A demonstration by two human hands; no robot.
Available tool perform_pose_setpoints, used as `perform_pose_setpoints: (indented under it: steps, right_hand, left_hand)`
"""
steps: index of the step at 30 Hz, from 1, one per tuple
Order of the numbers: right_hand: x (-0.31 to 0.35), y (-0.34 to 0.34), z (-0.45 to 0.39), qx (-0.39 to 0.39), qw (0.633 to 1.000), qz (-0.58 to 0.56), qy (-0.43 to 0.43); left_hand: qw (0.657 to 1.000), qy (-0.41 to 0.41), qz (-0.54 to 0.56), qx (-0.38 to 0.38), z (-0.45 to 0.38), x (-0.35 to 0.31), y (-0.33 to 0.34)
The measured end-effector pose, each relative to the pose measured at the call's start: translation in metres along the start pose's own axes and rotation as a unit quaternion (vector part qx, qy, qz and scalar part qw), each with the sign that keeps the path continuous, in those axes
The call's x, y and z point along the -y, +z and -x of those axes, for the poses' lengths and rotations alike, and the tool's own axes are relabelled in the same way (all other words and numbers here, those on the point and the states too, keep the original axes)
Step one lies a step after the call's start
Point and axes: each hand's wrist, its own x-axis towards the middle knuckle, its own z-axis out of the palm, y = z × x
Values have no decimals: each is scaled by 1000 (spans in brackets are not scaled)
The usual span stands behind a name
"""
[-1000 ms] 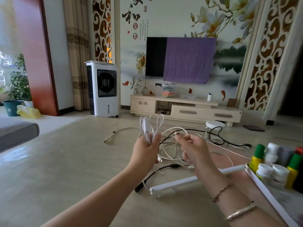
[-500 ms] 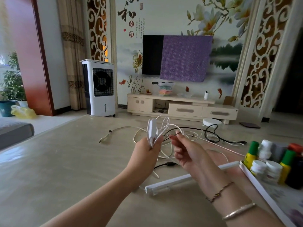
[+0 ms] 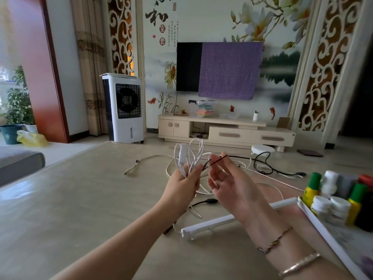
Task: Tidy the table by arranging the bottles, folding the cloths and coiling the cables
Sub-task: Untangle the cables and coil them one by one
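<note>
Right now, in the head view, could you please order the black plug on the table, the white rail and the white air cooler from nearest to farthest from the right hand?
Measured from the right hand:
1. Black plug, on the table just below the hand, towards the person.
2. White rail, lying on the table under the right forearm.
3. White air cooler, standing on the floor beyond the table, far left.
</note>
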Motion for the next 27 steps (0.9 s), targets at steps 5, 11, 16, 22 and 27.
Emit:
perform_pose_setpoints:
  steps: [5,11,16,22,27]
  right_hand:
    - [-1,-3,-2,-31,999,35,-10]
    - [16,-9,10,121,898,401,-138]
    - [26,-8,14,159,887,401,-163]
    - [8,-4,7,165,848,465,-192]
    - [-4,-8,8,94,771,579,-246]
  left_hand:
    - [999,3,-34,3,2,1,3]
    - [986,-46,-25,160,3,-13,-2]
    - [923,-60,-276,261,2,-21,-15]
    - [802,-39,-528,275,1,-13,-13]
    - [823,-11,-526,212,1,-4,-17]
